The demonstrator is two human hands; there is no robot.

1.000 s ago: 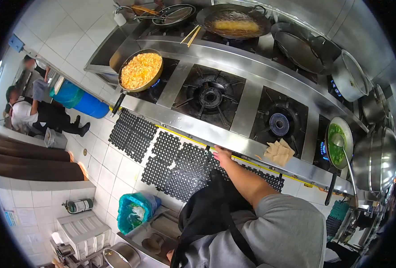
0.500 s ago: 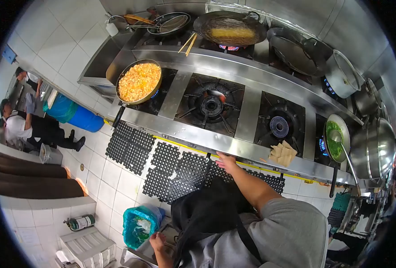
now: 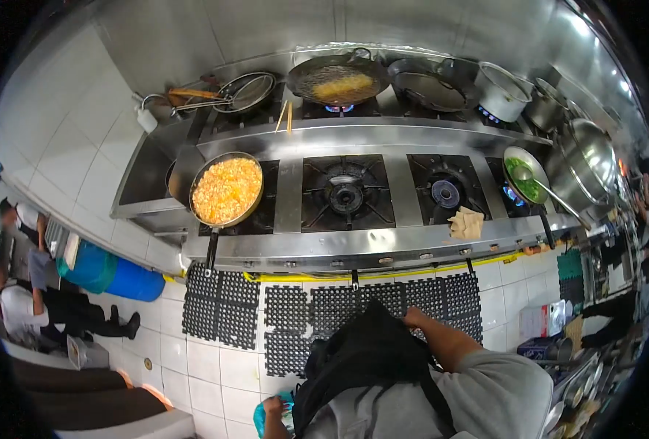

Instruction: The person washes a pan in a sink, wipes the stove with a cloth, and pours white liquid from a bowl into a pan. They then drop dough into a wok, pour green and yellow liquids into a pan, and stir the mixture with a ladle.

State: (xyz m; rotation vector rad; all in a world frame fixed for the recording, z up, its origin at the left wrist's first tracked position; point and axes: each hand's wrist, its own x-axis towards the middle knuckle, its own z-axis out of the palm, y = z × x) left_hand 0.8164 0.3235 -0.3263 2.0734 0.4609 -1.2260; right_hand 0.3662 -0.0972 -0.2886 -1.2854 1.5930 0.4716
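Observation:
My right hand (image 3: 414, 317) hangs low beside the black apron (image 3: 372, 340), over the dark floor mats and away from the stove. Its fingers are too foreshortened to read, and nothing shows in it. At the bottom, my left hand (image 3: 273, 406) is close to the teal bin bag (image 3: 260, 418), its fingers too small to make out. Ahead on the stove (image 3: 324, 243) sits a pan of orange chopped food (image 3: 225, 192), its handle jutting over the front edge. A pan of green food (image 3: 533, 192) with a ladle (image 3: 558, 196) stands over a flame at the right.
On the back row, a wok (image 3: 339, 80) of bubbling oil sits over fire; wooden chopsticks (image 3: 289, 117) lie nearby. Folded brown cloth or cardboard (image 3: 466, 223) rests on the front edge. Two people stand at the left, near a blue barrel (image 3: 134, 278). Perforated mats (image 3: 225, 307) cover the tiles.
My right hand has drawn back from the stove's front edge to beside the apron. The view has turned and shifted, and most of the bin has left the picture.

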